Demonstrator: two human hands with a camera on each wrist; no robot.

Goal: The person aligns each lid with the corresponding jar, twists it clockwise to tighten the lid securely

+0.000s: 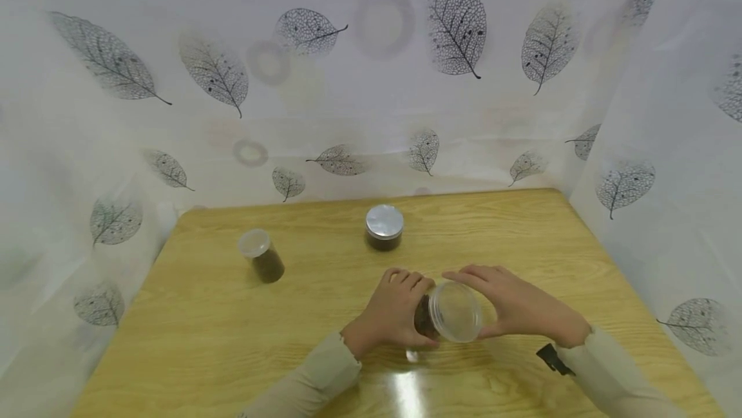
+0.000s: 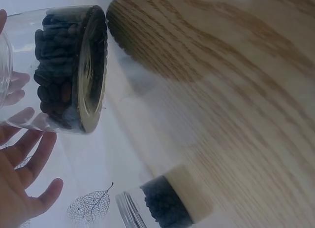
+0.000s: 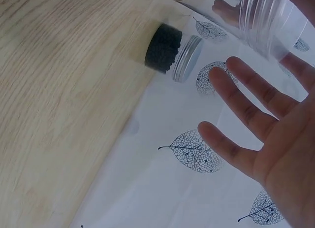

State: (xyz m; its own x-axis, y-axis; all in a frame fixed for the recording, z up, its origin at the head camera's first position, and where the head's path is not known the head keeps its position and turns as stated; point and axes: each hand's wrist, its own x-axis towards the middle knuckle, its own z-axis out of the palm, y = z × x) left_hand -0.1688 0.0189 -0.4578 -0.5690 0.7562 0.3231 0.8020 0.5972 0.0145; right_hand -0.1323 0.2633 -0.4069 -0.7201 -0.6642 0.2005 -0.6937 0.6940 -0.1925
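Observation:
A clear jar [image 2: 59,70] partly filled with dark beans [image 2: 59,65] is tilted in front of me. In the head view my left hand [image 1: 391,318] grips its body from the left, with fingers and thumb round the side. A clear round lid [image 1: 456,312] faces up toward the head camera on the jar's top. My right hand [image 1: 516,305] spans this lid between index finger and thumb at its rim. The other fingers [image 3: 246,110] of that hand are spread and straight in the right wrist view.
A jar with a silver lid [image 1: 384,221] stands at the back middle of the wooden table [image 1: 324,302]. Farther left stands a jar with a whitish lid [image 1: 255,243] and dark contents. A leaf-patterned curtain [image 1: 359,96] encloses the back and sides.

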